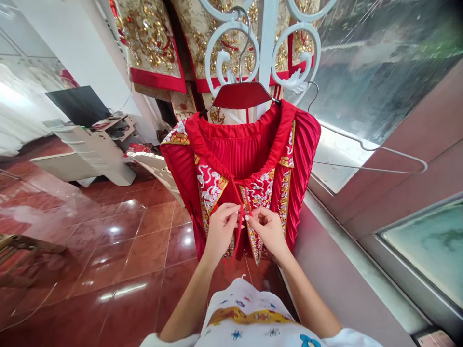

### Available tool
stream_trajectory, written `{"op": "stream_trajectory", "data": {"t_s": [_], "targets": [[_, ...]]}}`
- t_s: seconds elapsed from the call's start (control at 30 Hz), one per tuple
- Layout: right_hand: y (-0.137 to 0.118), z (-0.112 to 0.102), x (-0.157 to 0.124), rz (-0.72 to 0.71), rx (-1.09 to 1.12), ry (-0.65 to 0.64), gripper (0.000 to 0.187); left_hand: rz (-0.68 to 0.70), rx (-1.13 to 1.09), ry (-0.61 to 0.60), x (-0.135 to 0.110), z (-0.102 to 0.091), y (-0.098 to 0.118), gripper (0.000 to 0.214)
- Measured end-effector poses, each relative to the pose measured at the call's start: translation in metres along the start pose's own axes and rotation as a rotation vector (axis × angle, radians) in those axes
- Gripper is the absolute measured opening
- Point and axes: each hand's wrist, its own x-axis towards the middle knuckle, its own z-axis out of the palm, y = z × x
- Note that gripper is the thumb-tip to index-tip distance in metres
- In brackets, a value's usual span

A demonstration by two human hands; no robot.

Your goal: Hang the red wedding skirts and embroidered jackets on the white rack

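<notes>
The pleated red satin garment (240, 156) is hung on a glossy red hanger (241, 95); at six o'clock, left hand (222, 227) and right hand (268, 229) pinch thin red cords (238, 233), seemingly still untied.

One head camera looks forward and down, over a white top (249, 327), at the nearby left hand (221, 227) and right hand (268, 228).

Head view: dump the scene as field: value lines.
left hand: fingers closed on red cords
right hand: pinching the cords, beside the left
garment: red, pleated, embroidered panels; cords at its front waistband
support: dark red hanger, clipped to the waistband
behind: white scrolled metalwork, gold-sequined garments
floor: glossy reddish tiles
</notes>
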Motion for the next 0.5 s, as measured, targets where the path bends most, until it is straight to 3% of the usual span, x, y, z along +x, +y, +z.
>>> {"op": "stream_trajectory", "data": {"t_s": [0.07, 0.13, 0.2, 0.3, 0.5], "targets": [[0.002, 0.002, 0.001, -0.003, -0.057, 0.005, 0.012, 0.077, 0.093, 0.096, 0.009, 0.006, -0.001, 0.019], [0.004, 0.005, 0.0, -0.009, -0.106, 0.011, 0.01, 0.076, 0.101, 0.1, 0.016, 0.01, -0.005, 0.015], [0.006, 0.009, -0.001, -0.015, -0.156, 0.023, 0.009, 0.045, 0.041, 0.104, 0.022, 0.011, -0.009, 0.012], [0.006, 0.012, -0.004, -0.015, -0.208, 0.032, 0.011, 0.013, -0.117, 0.144, 0.031, 0.009, -0.012, 0.024], [0.002, 0.005, -0.005, 0.07, -0.054, -0.054, 0.017, -0.238, -0.41, -0.075, 0.037, 0.003, -0.014, 0.031]]}}
